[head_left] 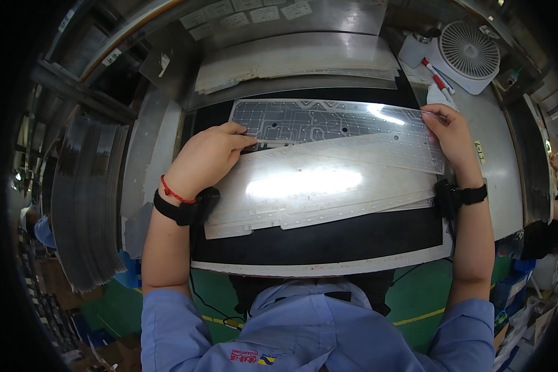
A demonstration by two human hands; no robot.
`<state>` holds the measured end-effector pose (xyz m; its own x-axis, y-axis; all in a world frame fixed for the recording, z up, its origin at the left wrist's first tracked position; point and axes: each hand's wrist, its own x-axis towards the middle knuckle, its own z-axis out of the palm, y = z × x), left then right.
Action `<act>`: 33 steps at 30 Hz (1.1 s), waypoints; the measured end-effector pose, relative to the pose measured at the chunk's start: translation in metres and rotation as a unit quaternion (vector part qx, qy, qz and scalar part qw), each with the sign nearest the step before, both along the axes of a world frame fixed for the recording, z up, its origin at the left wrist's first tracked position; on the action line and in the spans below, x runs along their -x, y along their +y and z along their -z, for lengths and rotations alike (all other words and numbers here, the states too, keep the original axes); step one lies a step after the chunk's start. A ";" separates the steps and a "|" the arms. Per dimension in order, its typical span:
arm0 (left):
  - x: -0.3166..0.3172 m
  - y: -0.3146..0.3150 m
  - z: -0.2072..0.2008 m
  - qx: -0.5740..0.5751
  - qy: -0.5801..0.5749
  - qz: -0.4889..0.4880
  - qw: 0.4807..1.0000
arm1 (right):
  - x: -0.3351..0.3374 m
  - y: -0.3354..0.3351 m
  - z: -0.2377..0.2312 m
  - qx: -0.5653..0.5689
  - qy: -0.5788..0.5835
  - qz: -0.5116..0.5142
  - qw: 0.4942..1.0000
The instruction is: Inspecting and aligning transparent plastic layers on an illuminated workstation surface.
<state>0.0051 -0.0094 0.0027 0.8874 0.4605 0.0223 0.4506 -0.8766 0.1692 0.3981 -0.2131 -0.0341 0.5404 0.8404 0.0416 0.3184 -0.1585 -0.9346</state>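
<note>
A long, clear plastic sheet with pale circuit lines (310, 121) lies across the black work surface. My left hand (206, 156) pinches its left end, thumb and fingers closed at the edge. At the opposite end my right hand (451, 133) grips the upper right corner between thumb and fingers. Just below, partly under the clear sheet, rest several overlapping translucent sheets (328, 204), tilted slightly up to the right. A bright glare hides part of their surface. Both wrists wear black bands with small devices.
Behind the black mat (328, 248) is a pile of similar sheets (304, 59) on a metal plate. A white fan (469, 49), a bottle (414, 49) and red-capped markers (437, 77) stand at the back right. Stacked sheets (87, 192) hang at the far left.
</note>
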 end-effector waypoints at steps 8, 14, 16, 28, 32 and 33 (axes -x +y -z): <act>0.001 -0.001 0.000 0.008 -0.023 0.005 1.000 | 0.002 0.001 -0.001 -0.004 -0.004 -0.003 1.000; 0.004 0.008 0.003 0.053 -0.049 -0.006 0.997 | -0.002 -0.001 0.001 -0.008 -0.008 -0.012 1.000; 0.003 0.018 0.007 0.155 -0.119 -0.064 0.979 | -0.002 -0.001 0.001 -0.016 0.001 -0.013 1.000; 0.012 0.063 0.042 0.443 -0.388 -0.250 0.769 | -0.003 0.001 0.002 -0.093 0.039 -0.006 0.995; 0.011 0.062 0.041 0.484 -0.358 -0.238 0.762 | -0.004 0.000 0.002 -0.074 0.039 -0.008 0.996; 0.011 0.062 0.040 0.475 -0.340 -0.231 0.778 | -0.004 0.000 0.002 -0.074 0.041 -0.009 0.996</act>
<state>-0.0060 0.0528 -0.0376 0.5535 0.8224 -0.1313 0.2043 0.0187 0.9787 0.4023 -0.2129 -0.0365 0.5314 0.8383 0.1218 0.2415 -0.0121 -0.9703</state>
